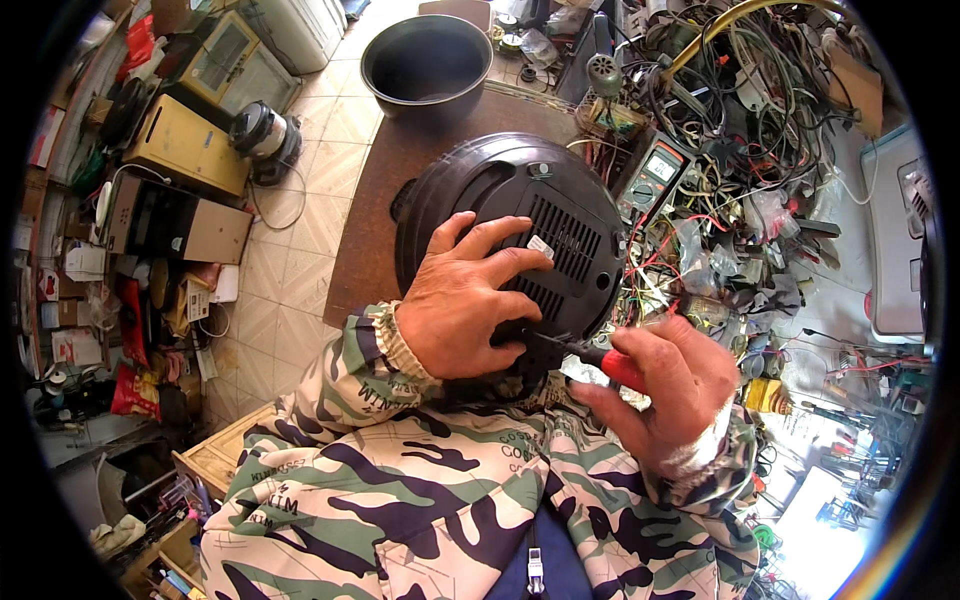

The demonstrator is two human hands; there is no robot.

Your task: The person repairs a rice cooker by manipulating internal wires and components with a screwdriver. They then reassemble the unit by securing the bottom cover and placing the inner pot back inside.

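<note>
A round black appliance [560, 205] lies upside down on the brown table [400, 170], its vented underside facing up. My left hand [465, 300] rests flat on the near part of that underside, fingers spread toward the vents. My right hand [670, 385] grips a screwdriver [600, 358] with a red and black handle. The shaft points left at the appliance's near rim, just under my left fingers. The tip is hidden.
A black inner pot [425, 60] stands at the table's far end. A grey multimeter [655, 180] lies right of the appliance beside a thick tangle of wires [745, 150] and parts. Boxes and old devices [190, 150] crowd the tiled floor at left.
</note>
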